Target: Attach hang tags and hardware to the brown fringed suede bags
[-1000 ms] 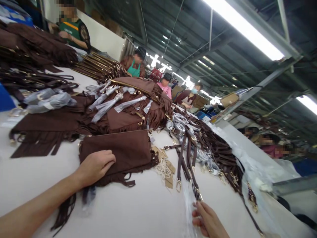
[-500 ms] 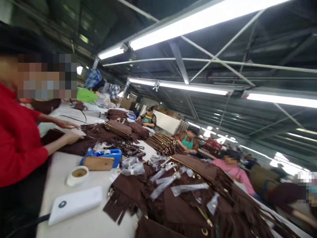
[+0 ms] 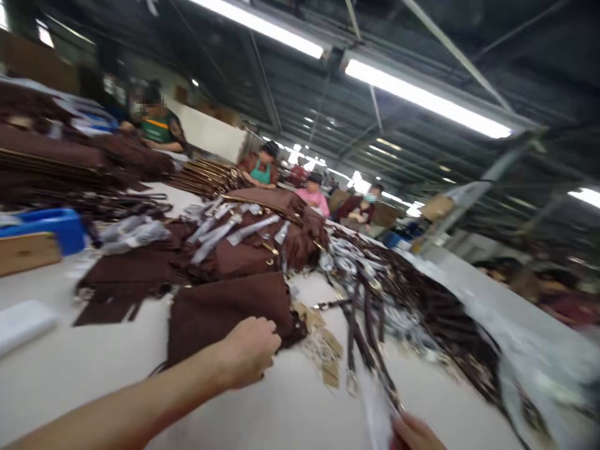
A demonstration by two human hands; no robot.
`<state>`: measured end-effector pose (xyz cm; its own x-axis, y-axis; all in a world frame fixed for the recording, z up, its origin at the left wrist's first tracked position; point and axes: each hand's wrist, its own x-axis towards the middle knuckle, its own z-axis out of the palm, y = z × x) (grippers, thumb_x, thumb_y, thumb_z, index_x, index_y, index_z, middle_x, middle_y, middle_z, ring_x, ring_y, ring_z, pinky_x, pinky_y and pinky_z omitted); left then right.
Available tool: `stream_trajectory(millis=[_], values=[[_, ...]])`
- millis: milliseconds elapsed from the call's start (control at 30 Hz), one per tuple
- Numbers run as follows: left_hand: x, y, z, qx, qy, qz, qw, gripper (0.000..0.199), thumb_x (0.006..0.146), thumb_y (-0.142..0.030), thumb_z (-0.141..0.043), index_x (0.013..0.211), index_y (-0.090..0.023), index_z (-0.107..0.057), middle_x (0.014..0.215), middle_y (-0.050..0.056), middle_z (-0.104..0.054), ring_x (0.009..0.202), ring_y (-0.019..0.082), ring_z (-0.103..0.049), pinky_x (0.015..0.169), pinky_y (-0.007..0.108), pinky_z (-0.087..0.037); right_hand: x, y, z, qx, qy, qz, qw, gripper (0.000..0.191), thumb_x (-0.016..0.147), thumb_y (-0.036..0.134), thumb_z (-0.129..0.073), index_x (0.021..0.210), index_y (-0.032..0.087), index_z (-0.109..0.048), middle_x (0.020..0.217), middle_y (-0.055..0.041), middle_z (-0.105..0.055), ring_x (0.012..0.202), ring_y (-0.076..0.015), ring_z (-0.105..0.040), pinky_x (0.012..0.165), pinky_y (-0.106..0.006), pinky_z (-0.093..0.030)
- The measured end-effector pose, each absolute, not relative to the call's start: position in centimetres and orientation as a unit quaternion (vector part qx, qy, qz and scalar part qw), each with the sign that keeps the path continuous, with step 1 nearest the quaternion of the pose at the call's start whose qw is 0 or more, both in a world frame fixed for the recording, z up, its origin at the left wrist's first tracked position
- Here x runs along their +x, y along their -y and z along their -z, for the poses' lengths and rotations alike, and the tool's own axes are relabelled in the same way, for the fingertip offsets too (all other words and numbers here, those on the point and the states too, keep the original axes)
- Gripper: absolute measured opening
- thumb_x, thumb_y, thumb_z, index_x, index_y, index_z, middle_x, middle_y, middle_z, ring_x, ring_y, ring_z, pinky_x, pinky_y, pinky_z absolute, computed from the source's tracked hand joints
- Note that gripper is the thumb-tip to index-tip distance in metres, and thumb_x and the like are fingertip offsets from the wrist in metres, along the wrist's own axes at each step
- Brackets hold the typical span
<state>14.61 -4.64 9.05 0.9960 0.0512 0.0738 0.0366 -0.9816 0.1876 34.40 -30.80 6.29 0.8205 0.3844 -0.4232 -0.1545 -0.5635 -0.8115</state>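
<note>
My left hand [image 3: 250, 351] is closed, its fingers curled in front of the lower right part of a dark brown bag [image 3: 225, 306] lying on the table. Whatever those fingers may hold is hidden. At the bottom edge, my right hand [image 3: 416, 432] is partly in view, its fingers closed around the lower end of a dark brown strap [image 3: 368, 350] with metal clasps. A clear plastic sleeve [image 3: 375, 406] hangs beside that strap. Between the hands lie tan paper tags with white strings [image 3: 325, 350].
Brown fringed bags with wrapped hardware [image 3: 253, 244] pile up beyond the hands. A long heap of straps [image 3: 422, 294] runs along the right, next to plastic sheeting [image 3: 506, 325]. A blue holder [image 3: 65, 228] and a white device [image 3: 25, 325] are at left. Co-workers [image 3: 159, 125] sit farther back.
The view has swung right and down. Both my hands have come into view, along with the strap heap. The co-worker in red has left the view at the left.
</note>
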Motion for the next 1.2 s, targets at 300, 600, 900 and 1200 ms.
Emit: stream_trajectory(millis=[300,600,900,1200], values=[[24.6,17.6,-5.8,0.936,0.298,-0.094,0.165,0.016,0.090,-0.024,-0.061,0.104,-0.016,-0.064,0.107,0.009,-0.068,0.102,0.025,-0.064,0.084,0.035,-0.053,33.7,35.7,-6.1,-0.813,-0.018,-0.331,0.478,0.024,0.089,0.031,-0.056,0.073,0.022,-0.040,0.051,0.0108,-0.044,0.033,-0.0022,-0.030,0.034,-0.014,-0.017],[26.9,18.2,-1.0,0.904,0.360,-0.131,0.190,0.024,0.095,-0.040,-0.054,0.112,-0.024,-0.060,0.116,0.006,-0.065,0.131,0.030,-0.045,0.111,0.053,-0.030,34.4,37.8,-4.7,-0.862,0.037,-0.309,0.401,0.027,0.076,0.047,-0.054,0.074,0.022,-0.046,0.050,0.0096,-0.046,0.034,-0.0041,-0.028,0.034,-0.018,-0.013],[26.6,18.1,-1.1,0.900,0.338,-0.095,0.260,0.036,0.097,-0.038,-0.051,0.129,-0.023,-0.052,0.129,0.007,-0.061,0.131,0.028,-0.045,0.116,0.050,-0.026,35.3,39.7,-4.5,-0.905,0.117,-0.167,0.373,0.086,0.070,0.059,-0.063,0.136,0.012,-0.038,0.051,0.0111,-0.045,0.049,-0.0150,-0.046,0.048,-0.024,-0.030],[26.9,21.2,-1.2,0.934,0.268,-0.087,0.219,0.057,0.095,-0.059,-0.046,0.140,-0.024,-0.049,0.135,0.017,-0.056,0.131,0.038,-0.044,0.112,0.066,-0.023,34.9,38.9,-5.3,-0.926,0.257,-0.140,0.239,0.072,0.088,0.041,-0.044,0.153,0.013,-0.032,0.068,0.0026,-0.056,0.067,-0.0207,-0.057,0.070,-0.030,-0.046]])
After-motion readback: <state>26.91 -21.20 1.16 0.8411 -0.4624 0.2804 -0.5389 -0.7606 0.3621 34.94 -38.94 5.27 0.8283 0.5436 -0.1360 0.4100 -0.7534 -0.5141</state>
